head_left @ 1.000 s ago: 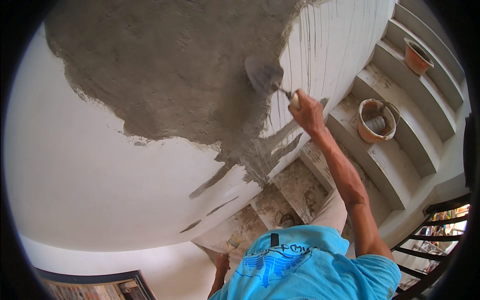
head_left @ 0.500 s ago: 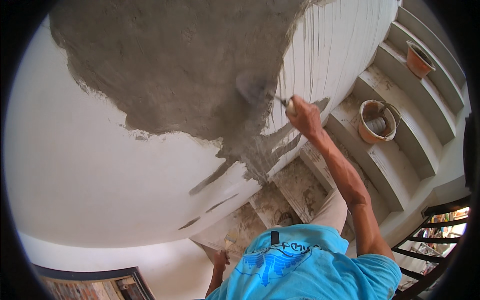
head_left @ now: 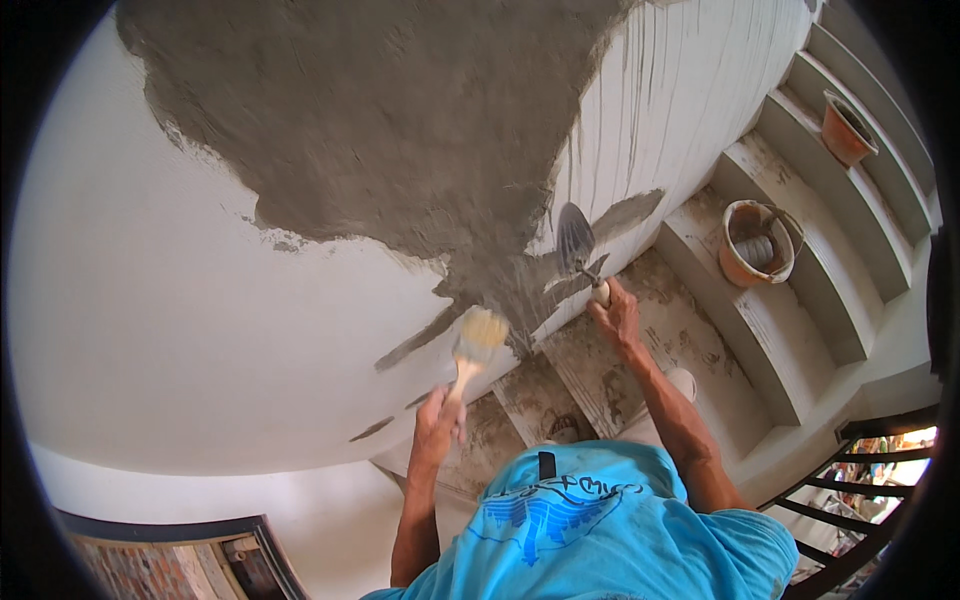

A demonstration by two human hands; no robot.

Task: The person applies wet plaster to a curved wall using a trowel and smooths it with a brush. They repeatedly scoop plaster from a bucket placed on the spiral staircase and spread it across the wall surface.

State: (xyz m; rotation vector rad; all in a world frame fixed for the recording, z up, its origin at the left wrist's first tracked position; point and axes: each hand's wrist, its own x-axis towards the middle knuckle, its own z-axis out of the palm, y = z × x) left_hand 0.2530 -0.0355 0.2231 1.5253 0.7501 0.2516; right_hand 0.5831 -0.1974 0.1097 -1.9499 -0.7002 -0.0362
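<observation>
My left hand (head_left: 434, 428) is closed round the wooden handle of a wide paintbrush (head_left: 481, 335), its pale bristles pointing up in front of the wall. Further right, my right hand (head_left: 616, 318) grips a trowel (head_left: 576, 238) by its light handle. The trowel's grey, pointed blade is tilted up near the lower right of a wet cement patch (head_left: 390, 130). Whether the blade touches the wall, I cannot tell. That dark grey patch covers much of the white wall (head_left: 200, 340), with a ragged edge and several smears below it.
Curving concrete steps (head_left: 800, 345) rise to the right, stained with cement. A bucket (head_left: 757, 243) with a grey roll-like object inside stands on one step; a smaller orange bucket (head_left: 848, 130) sits higher. Dark railing (head_left: 860, 505) is at lower right, a framed picture (head_left: 170, 560) at lower left.
My left hand has risen from beside my body, bringing the paintbrush up before the wall. My right hand has drawn the trowel down and off the cement patch.
</observation>
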